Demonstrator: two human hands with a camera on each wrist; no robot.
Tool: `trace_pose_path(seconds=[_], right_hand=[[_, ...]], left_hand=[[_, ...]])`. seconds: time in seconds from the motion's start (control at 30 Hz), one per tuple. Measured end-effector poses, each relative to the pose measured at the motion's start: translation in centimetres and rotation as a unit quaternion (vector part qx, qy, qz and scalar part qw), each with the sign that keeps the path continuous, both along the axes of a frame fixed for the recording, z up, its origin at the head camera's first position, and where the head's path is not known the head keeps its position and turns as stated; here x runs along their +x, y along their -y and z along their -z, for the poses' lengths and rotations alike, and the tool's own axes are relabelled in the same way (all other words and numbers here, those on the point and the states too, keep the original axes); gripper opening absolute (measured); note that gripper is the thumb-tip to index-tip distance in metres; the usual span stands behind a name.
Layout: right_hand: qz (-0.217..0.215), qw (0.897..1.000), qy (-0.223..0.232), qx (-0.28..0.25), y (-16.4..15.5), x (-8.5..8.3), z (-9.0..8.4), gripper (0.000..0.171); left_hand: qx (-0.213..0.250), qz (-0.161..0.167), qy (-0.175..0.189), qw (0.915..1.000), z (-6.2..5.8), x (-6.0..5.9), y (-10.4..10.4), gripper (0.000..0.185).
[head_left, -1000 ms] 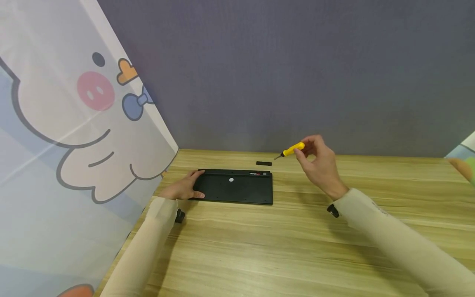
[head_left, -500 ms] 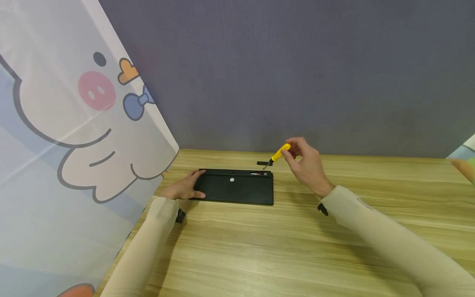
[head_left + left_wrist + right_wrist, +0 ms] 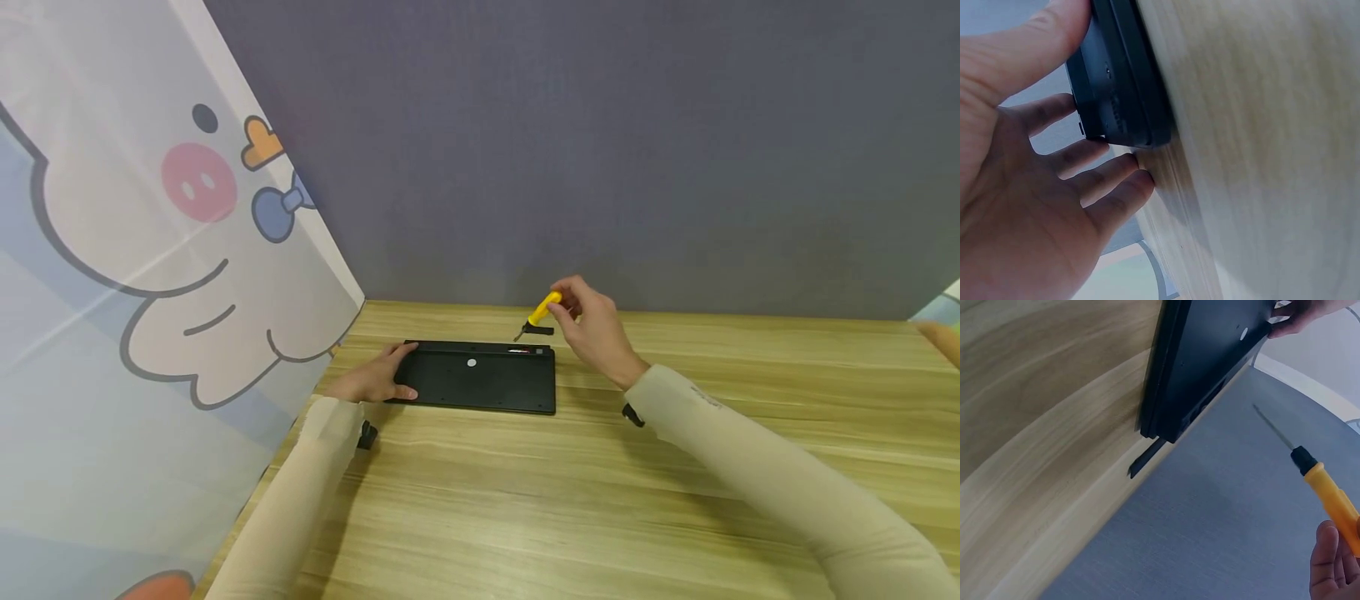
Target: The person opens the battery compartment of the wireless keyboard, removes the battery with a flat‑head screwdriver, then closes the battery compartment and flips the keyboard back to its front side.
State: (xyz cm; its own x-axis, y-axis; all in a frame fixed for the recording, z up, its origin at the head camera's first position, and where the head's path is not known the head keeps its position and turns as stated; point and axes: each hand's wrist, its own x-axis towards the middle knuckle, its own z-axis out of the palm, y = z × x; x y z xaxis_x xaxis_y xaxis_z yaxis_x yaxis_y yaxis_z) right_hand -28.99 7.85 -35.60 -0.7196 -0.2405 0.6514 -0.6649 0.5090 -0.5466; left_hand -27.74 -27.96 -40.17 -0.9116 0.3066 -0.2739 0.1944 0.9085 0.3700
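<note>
A black keyboard (image 3: 483, 385) lies underside up on the wooden table, its back edge away from me. A narrow slot (image 3: 522, 350) near its far right corner is uncovered and shows red, white and grey parts. My left hand (image 3: 369, 379) rests on the keyboard's left end, thumb on the underside; in the left wrist view its fairly straight fingers lie at the end. My right hand (image 3: 594, 331) pinches the yellow handle of a screwdriver (image 3: 545, 307), whose tip points down near the far edge. In the head view the screwdriver seems to overlap a small black cover (image 3: 540, 330).
The wooden table (image 3: 480, 492) runs up to a grey panel (image 3: 570, 150) just behind the keyboard. A white wall sheet with a cartoon pig (image 3: 198, 183) stands close on the left. Each wrist carries a small black camera, the right one (image 3: 633, 415) hanging below the sleeve.
My right hand has carried the screwdriver leftward, from right of the small cover to above the keyboard's far edge, tilting it more downward. My left hand and the keyboard have stayed put.
</note>
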Motion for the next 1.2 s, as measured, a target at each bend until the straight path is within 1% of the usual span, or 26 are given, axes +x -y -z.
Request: trace_pose_path(seconds=[0.2, 0.37, 0.5, 0.77, 1.1, 1.2], right_hand=[[0.007, 1.0, 0.021, 0.014, 0.17, -0.33, 0.56, 0.019], [0.006, 0.999, 0.029, 0.023, 0.03, -0.36, 0.74, 0.018], [0.002, 0.999, 0.029, 0.024, -0.02, -0.38, 0.81, 0.018], [0.003, 0.999, 0.019, 0.032, -0.07, -0.62, 1.1, 0.017], [0.007, 0.999, 0.025, 0.035, 0.1, -0.65, 1.11, 0.015], [0.007, 0.999, 0.025, 0.035, 0.15, -0.71, 1.09, 0.015]], left_hand=[[0.001, -0.001, 0.005, 1.0, 0.06, -0.04, 0.03, 0.089], [0.0, 0.0, 0.004, 1.0, 0.17, -0.1, 0.05, 0.089], [-0.002, -0.005, 0.005, 1.0, 0.17, -0.09, 0.01, 0.088], [0.006, -0.001, 0.001, 1.0, 0.12, -0.02, -0.02, 0.09], [0.004, -0.005, 0.003, 1.0, 0.11, 0.03, -0.02, 0.09], [0.006, 0.0, 0.0, 1.0, 0.15, 0.03, 0.02, 0.09]])
